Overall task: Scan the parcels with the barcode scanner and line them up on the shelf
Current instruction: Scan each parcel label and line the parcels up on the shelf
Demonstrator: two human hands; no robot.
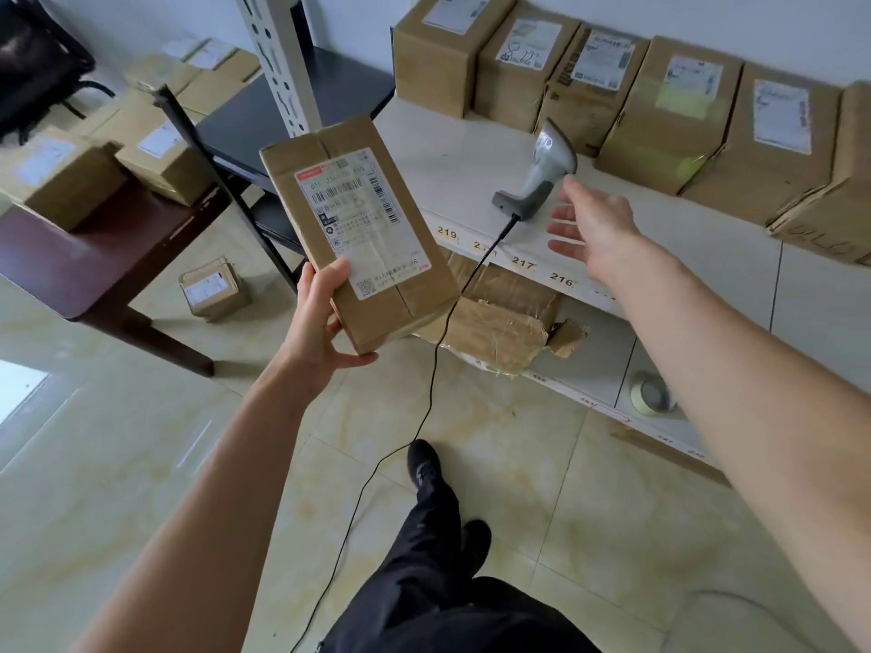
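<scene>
My left hand [320, 318] grips a flat brown parcel [405, 294] by its lower corner, label side up, in front of the shelf. A grey barcode scanner [542, 174] lies on the white shelf [452, 167], its black cable [433, 369] trailing to the floor. Just right of the scanner's handle hovers my right hand [594, 228], fingers spread, touching nothing. Several brown parcels [660, 110] stand in a row along the back of the shelf against the wall.
A dark wooden table [85, 256] at the left carries more parcels [155, 153]. One small parcel [214, 289] sits on the tiled floor. A torn box [499, 322] and a tape roll [653, 393] sit on the lower shelf. A black rack [264, 115] stands between.
</scene>
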